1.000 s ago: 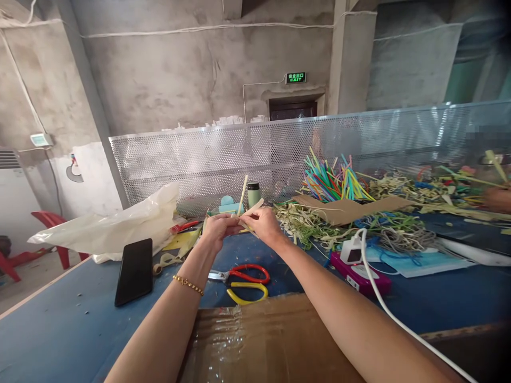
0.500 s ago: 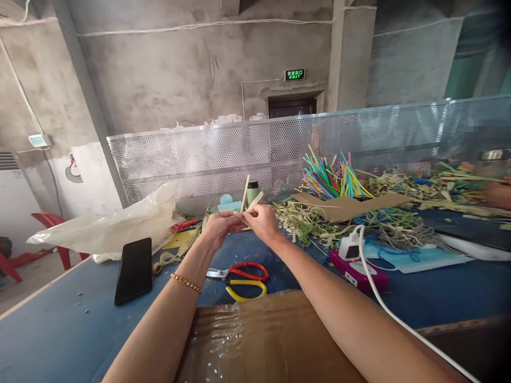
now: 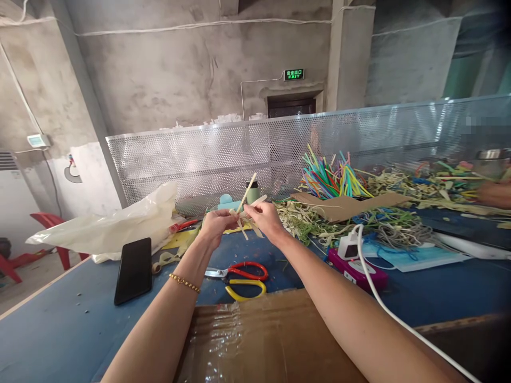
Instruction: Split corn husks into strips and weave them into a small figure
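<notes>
Pale, flat plant-fibre strips [image 3: 248, 194] cross one another between my two hands, above the blue table. My left hand [image 3: 216, 225] pinches them from the left, its fingers closed. From the right, my right hand [image 3: 266, 219] grips them between thumb and forefinger. Some strip ends point up and others hang below the fingers; exactly how they interlace is too small to make out. Below my hands lie scissors [image 3: 239, 277] with one red and one yellow handle. Nearest me is a brown cardboard box [image 3: 259, 340] with shiny tape, partly under my forearms.
Left are a black phone [image 3: 134, 271] and a cream plastic bag [image 3: 112, 221]. A green bottle [image 3: 252, 192] stands behind my hands. To the right are coloured stems [image 3: 333, 178], tangled strips [image 3: 307, 223], a purple power socket [image 3: 373, 275] with a white cable, and another person's blurred hand [image 3: 494, 194].
The strips have turned in my fingers: the upright one leans further right, and ends now show below my hands. The other person's hand at the right has shifted slightly left.
</notes>
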